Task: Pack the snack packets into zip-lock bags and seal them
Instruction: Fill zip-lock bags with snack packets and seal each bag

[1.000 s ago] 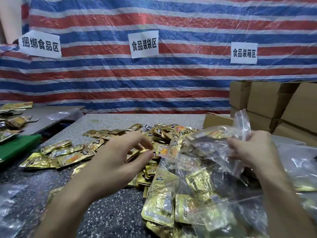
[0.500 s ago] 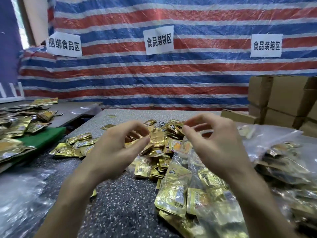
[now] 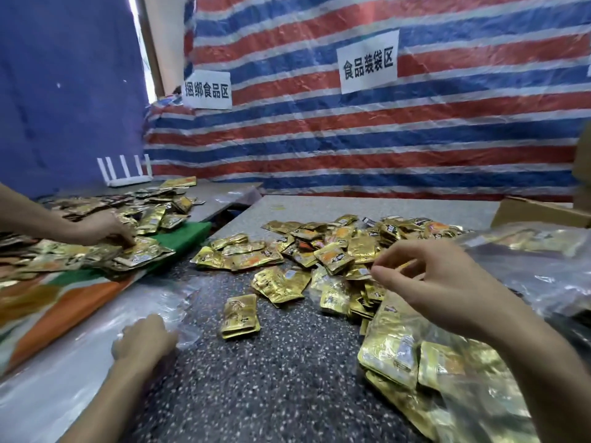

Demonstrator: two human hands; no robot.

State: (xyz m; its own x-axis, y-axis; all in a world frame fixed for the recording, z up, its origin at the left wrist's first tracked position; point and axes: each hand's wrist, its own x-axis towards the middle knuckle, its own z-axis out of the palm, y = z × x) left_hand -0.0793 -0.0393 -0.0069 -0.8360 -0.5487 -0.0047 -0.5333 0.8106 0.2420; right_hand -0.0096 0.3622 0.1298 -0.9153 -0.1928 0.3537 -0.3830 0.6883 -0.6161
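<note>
Left hand (image 3: 144, 342) is down at the tabletop's (image 3: 271, 394) left edge, on the sheet of empty bags (image 3: 73, 356). Fingers are curled onto the clear plastic. The back of the hand hides the tips, so I can't tell if it has a bag pinched.

Right hand (image 3: 447, 282) hovers over the right side of the packet pile (image 3: 335, 247), fingers loosely bent, thumb and forefinger close together, nothing visible between them.

Key geometry: bags lie left, packets right, with a bare strip of tabletop between them. A lone packet (image 3: 240, 316) sits in that strip, long axis running near to far, closer to the left hand. The right hand is nearer the pile.

My read is that the next step is to lift one bag, bring it to the bare strip and open its mouth towards the pile.

A partly filled bag (image 3: 415, 356) lies at the near right corner under the right forearm. More filled bags (image 3: 527, 270) and a cardboard box (image 3: 540, 212) crowd the right edge. Another person's hand (image 3: 102, 228) works on the next table, beyond the left edge.

Risk: the thin bags may cling together and lift several at once.
</note>
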